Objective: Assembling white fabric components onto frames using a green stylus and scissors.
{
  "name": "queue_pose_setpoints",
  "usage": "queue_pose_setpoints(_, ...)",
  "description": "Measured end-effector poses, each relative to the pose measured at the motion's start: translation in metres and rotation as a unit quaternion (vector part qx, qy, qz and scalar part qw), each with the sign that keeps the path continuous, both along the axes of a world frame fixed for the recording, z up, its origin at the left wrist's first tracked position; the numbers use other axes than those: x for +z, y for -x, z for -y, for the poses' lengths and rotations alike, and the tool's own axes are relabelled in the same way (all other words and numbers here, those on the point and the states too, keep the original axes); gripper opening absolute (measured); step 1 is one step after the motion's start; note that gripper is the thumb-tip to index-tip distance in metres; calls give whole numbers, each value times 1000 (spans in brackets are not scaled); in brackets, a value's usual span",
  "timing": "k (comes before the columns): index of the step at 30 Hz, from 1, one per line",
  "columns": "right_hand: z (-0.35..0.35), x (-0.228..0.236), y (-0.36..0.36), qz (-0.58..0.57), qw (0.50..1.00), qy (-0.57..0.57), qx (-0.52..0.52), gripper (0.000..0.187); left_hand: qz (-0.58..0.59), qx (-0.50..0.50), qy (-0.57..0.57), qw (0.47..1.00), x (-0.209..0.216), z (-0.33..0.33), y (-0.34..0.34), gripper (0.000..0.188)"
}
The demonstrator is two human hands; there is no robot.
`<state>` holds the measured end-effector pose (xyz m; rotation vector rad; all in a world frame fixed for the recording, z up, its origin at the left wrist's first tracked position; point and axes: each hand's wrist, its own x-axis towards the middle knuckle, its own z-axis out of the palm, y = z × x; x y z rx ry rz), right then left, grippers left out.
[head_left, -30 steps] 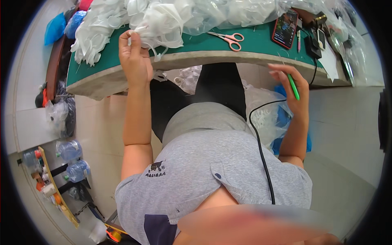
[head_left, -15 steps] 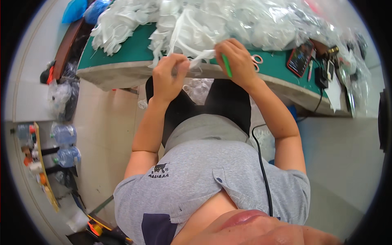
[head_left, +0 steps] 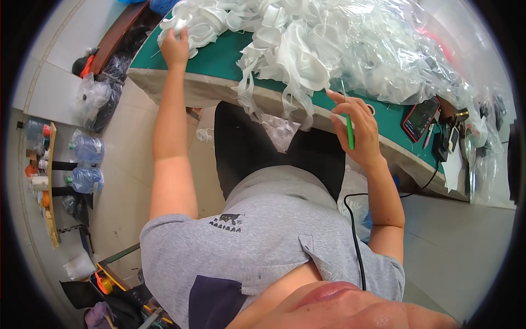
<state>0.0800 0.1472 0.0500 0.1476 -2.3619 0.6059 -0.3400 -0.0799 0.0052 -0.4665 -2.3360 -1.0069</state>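
Observation:
My left hand (head_left: 176, 49) reaches to the far left of the table, its fingers closed on a white ruffled fabric piece (head_left: 181, 21) at the edge of the left pile. Near the table's front edge, my right hand (head_left: 359, 129) grips a slim tool with a bright green handle (head_left: 350, 131). A thin tip seems to stick out beyond the fingers, too fine to make out its kind. Between the hands, a large heap of white ruffled strips (head_left: 298, 55) lies on the green tabletop (head_left: 219, 68), with several ends hanging over the front edge.
Clear plastic bags of white pieces (head_left: 383, 66) fill the back right. Pink-handled scissors (head_left: 371, 109) lie by my right hand, partly hidden. A phone (head_left: 420, 119), a pink pen (head_left: 428, 137) and a black adapter (head_left: 440, 147) with a cable sit to the right. Water bottles (head_left: 86, 148) stand on the left.
My left hand has left the middle and moved far left to the other pile. The strip both hands were at now hangs over the edge. My right hand has shifted right and nearer, keeping the green-handled tool.

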Motion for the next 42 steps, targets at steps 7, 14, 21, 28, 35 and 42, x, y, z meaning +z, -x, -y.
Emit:
queue_pose_setpoints(7,12,0,-14,-85,955,280,51,26,348,-468,-515,628,29,-50,-200,24)
queue_pose_setpoints(14,37,8,-14,-102,901,403,128,5,454,-550,-497,493,17,-64,-310,36)
queue_pose_setpoints(21,29,-4,-21,-68,953,277,105,11,451,-531,-463,548,18,-63,-328,37)
queue_pose_setpoints(28,25,6,-18,-65,990,125,27,12,451,-493,-466,580,19,-62,-333,33)
queue_pose_setpoints(35,24,3,-15,-82,993,41,74,26,487,-498,-453,556,18,-58,-331,31)
queue_pose_setpoints(42,16,8,-17,-108,978,-138,112,36,624,-467,-389,491,21,-56,-328,29)
